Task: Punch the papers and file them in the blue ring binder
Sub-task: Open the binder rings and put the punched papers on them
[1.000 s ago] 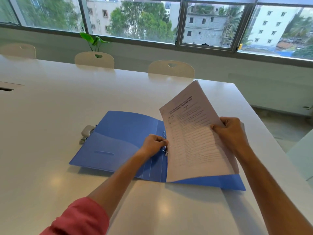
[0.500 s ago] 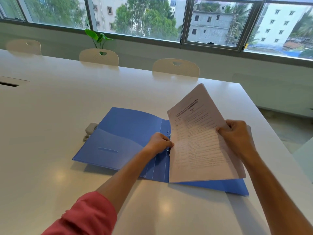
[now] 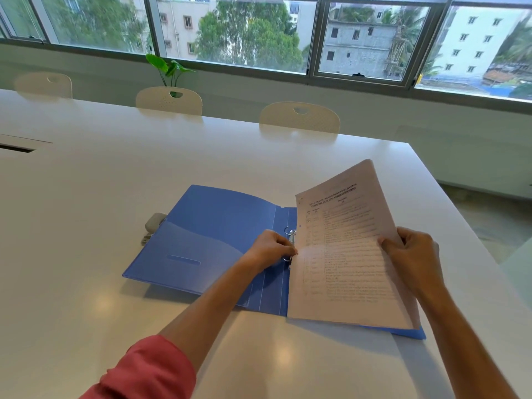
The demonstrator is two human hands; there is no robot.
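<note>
Left hand [image 3: 270, 249]: fingers curled, tips pinching at the left edge of the papers [image 3: 345, 254], right by the rings [image 3: 290, 240]. Whether the tips hold the paper edge or the lower ring itself is hard to tell; the knuckles cover the contact.

Right hand [image 3: 414, 254]: fingers curled round the right edge of the papers, thumb on the printed face, other fingers behind. It grips the stack and holds that side lifted.

Papers: a printed stack, text side up, tilted, right edge raised, far corner highest. The left edge is down at the rings; the near edge lies low over the right cover. Not flat.

Rings: two metal arches on the spine strip, upper one showing beside the left hand, lower one partly hidden by it. Open or closed, not clear.

Binder [image 3: 207, 240]: blue, lying open on the table [image 3: 86, 226], left cover flat with a clear inner pocket, right cover mostly under the papers, its near corner showing.

Punch [image 3: 154, 223]: pale, just past the left cover's far-left edge, partly hidden by it.

Sleeve [image 3: 149, 370]: pink, on the left forearm.

Further out: chairs [image 3: 299, 118] along the table's far side, a plant [image 3: 169, 67] behind them, windows [image 3: 259, 33] with buildings and trees.
</note>
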